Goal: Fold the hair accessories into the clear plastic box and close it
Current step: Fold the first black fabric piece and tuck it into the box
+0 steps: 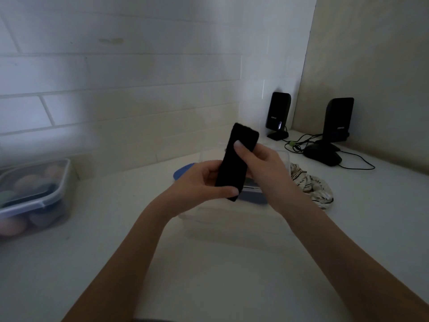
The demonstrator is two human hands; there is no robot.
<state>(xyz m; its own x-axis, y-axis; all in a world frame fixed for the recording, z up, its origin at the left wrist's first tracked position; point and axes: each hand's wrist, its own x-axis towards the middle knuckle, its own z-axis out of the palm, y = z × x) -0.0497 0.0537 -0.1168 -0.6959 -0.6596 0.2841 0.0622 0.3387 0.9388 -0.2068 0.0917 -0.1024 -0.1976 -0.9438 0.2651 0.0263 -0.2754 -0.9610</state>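
Note:
A black folded hair band (236, 159) stands nearly upright above the clear plastic box (232, 221) in the middle of the white counter. My left hand (204, 182) grips its lower end, thumb across the front. My right hand (260, 163) pinches its upper part, thumb on the front. A blue lid (183, 174) lies behind the box, partly hidden by my hands. A cream scrunchie with dark stripes (311, 184) lies on the counter just right of the box.
A lidded clear container (34, 196) holding rounded pastel objects sits at the left by the tiled wall. Two black speakers (278, 112) (339, 119) and a black mouse (325, 155) with cables stand at the back right corner.

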